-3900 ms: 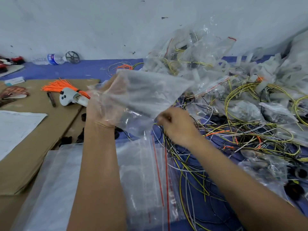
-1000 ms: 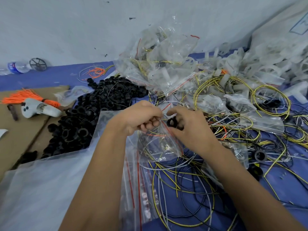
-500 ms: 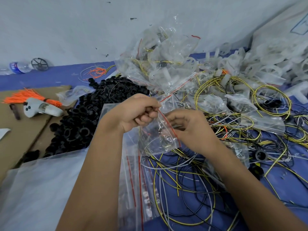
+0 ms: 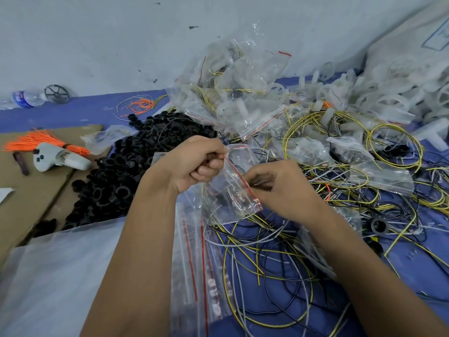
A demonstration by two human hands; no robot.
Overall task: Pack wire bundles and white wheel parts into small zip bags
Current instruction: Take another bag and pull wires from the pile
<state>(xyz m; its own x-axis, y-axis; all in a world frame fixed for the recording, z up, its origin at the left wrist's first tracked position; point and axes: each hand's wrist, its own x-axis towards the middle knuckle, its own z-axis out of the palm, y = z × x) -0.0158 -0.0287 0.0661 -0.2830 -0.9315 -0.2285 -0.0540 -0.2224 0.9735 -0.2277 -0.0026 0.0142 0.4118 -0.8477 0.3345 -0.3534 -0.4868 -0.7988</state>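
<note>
Head view: zip bag [image 4: 233, 190] pinched by left hand [image 4: 194, 164] and right hand [image 4: 279, 188], red seal slanting down-right.

Zip bag [image 4: 233, 190]: clear, red seal stripe. Wires [image 4: 267, 251]: yellow-black striped, grey, black. Rings [image 4: 114, 181]: black. Mat [image 4: 73, 113]: blue. Tassel [image 4: 36, 141]: orange.
</note>
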